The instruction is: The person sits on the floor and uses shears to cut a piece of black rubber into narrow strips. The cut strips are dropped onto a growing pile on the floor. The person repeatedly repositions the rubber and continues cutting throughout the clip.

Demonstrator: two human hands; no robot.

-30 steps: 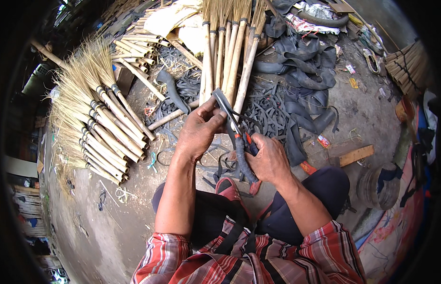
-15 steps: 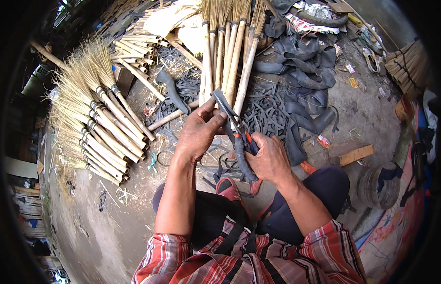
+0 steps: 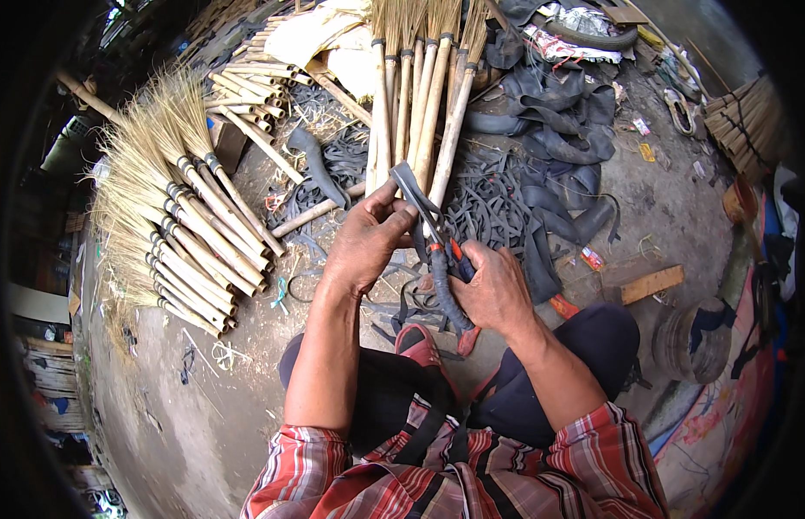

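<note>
My left hand (image 3: 366,240) pinches a dark rubber strip (image 3: 401,176) between thumb and fingers, in front of my knees. Closed round a pair of scissors (image 3: 443,290) is my right hand (image 3: 496,287). Their handle is wrapped in black, with orange-red showing near the pivot. The blades point up and away, lying along the strip beside my left thumb. Whether they are cutting into the rubber I cannot tell. Just beyond my hands, several brooms (image 3: 431,112) with pale bamboo handles lie with their bristles pointing away.
More bamboo-handled brooms (image 3: 195,251) lie fanned out on the left. Cut rubber strips (image 3: 489,203) are heaped beyond my right hand, next to large rubber pieces (image 3: 562,130). Bare bamboo poles (image 3: 251,95) are stacked at the far left. A wooden block (image 3: 651,284) lies to the right.
The scissors and the end of the rubber strip have shifted slightly to the right. Both hands keep their grip, and the surroundings look the same.
</note>
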